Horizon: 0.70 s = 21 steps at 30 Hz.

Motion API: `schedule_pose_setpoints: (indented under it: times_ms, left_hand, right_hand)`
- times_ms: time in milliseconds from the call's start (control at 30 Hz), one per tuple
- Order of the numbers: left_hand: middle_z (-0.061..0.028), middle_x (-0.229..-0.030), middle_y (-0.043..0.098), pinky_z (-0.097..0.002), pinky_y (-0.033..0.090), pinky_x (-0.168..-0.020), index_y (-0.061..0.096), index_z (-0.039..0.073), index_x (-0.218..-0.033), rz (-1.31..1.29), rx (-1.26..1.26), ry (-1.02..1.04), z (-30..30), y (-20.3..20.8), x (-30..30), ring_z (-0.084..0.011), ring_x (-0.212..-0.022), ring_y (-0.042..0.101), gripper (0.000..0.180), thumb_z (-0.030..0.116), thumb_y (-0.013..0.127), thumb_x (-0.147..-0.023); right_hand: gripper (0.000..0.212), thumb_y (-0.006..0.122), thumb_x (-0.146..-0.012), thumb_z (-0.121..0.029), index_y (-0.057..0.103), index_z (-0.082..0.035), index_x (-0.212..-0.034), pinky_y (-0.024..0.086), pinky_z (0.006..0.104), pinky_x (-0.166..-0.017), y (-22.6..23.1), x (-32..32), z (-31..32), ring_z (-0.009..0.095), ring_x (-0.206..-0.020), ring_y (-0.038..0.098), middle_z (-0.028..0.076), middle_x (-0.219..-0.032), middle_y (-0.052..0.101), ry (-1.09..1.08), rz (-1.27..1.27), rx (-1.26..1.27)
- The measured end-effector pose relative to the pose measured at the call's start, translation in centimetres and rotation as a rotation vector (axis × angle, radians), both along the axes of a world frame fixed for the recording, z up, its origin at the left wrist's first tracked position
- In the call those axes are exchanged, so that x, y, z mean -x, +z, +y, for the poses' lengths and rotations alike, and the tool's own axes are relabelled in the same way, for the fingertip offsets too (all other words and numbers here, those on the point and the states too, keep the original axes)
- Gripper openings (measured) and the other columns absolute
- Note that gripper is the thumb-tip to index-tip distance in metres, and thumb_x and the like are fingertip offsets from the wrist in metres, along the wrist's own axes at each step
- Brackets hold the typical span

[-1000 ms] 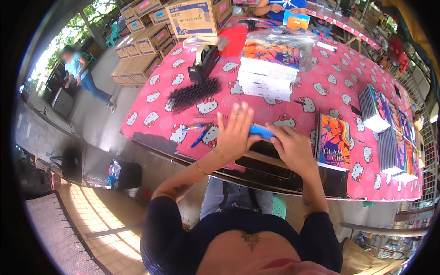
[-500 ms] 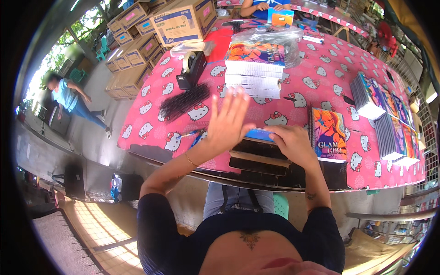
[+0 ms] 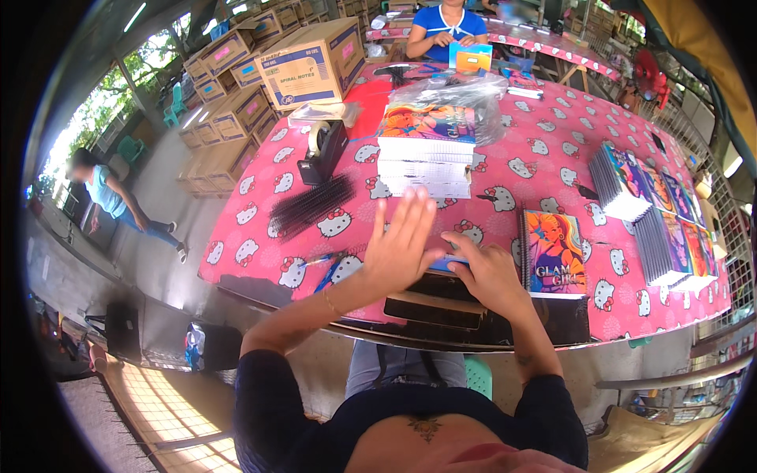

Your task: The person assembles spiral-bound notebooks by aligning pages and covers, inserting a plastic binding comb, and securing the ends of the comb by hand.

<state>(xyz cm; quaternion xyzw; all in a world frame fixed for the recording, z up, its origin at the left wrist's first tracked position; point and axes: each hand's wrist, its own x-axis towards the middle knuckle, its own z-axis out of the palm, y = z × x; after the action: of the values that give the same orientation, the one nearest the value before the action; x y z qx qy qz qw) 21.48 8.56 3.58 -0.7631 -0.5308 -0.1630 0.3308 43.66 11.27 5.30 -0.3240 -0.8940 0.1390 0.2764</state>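
Observation:
My left hand (image 3: 400, 248) is held over the near edge of the table, fingers stretched out and nothing in it. Close beside it, my right hand (image 3: 493, 276) has its index finger extended and its thumb apart, at the end of a glossy blue strip (image 3: 446, 263). Most of that strip is hidden by the hands, so I cannot tell what it belongs to. A spiral notebook with a colourful cover (image 3: 553, 254) lies just right of my right hand. Beyond my hands stands a stack of notebooks (image 3: 426, 167), page edges toward me.
Black spiral coils (image 3: 312, 206) lie left of the stack, near a black tape dispenser (image 3: 323, 154). Pens (image 3: 330, 272) rest by my left forearm. Bound notebook piles (image 3: 670, 225) stand at right. Cartons (image 3: 311, 67) rise behind. A co-worker (image 3: 448, 31) sits across; another person (image 3: 118, 193) walks at left.
My hands have come closer together. My right index finger has lifted and straightened away from the thumb. The whole view has shifted slightly, showing more of the co-worker across the table.

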Motion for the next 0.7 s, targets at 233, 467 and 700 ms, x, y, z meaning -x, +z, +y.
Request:
schedule_pose_setpoints:
  times_ms: [233, 467, 700]
  left_hand:
    - [-0.0148, -0.156, 0.042, -0.0562, 0.028, -0.114, 0.042, 0.004, -0.149, -0.009, 0.159, -0.099, -2.0, -0.1, -1.5, -0.029, -0.145, 0.038, 0.085, 0.06, 0.059, -0.088]
    - [-0.016, -0.157, 0.04, -0.0576, 0.028, -0.115, 0.041, 0.002, -0.15, -0.074, 0.071, -0.238, -2.1, -2.7, -1.7, -0.029, -0.147, 0.036, 0.08, 0.056, 0.055, -0.093]
    - [-0.0163, -0.157, 0.04, -0.0576, 0.029, -0.114, 0.039, 0.002, -0.151, -0.177, 0.138, -0.384, -3.8, -5.2, -1.9, -0.0292, -0.147, 0.036, 0.081, 0.057, 0.054, -0.093]
  right_hand:
    - [0.057, 0.077, -0.086, -0.002, 0.051, -0.002, -0.137, 0.052, 0.0328, -0.09, -5.7, -2.6, 0.3, 0.021, -0.1, 0.069, 0.015, -0.115, 0.071, 0.125, 0.667, 0.466]
    - [0.049, 0.072, -0.089, 0.001, 0.051, -0.001, -0.133, 0.048, 0.0251, -0.085, -7.9, -0.7, -0.1, 0.012, -0.097, 0.059, 0.005, -0.111, 0.059, -0.028, 0.79, 0.389]
    - [0.031, 0.065, -0.097, -0.008, 0.056, 0.001, -0.125, 0.047, 0.0267, -0.086, -8.9, -0.9, 0.5, 0.013, -0.098, 0.059, 0.007, -0.107, 0.062, 0.079, 0.722, 0.527]
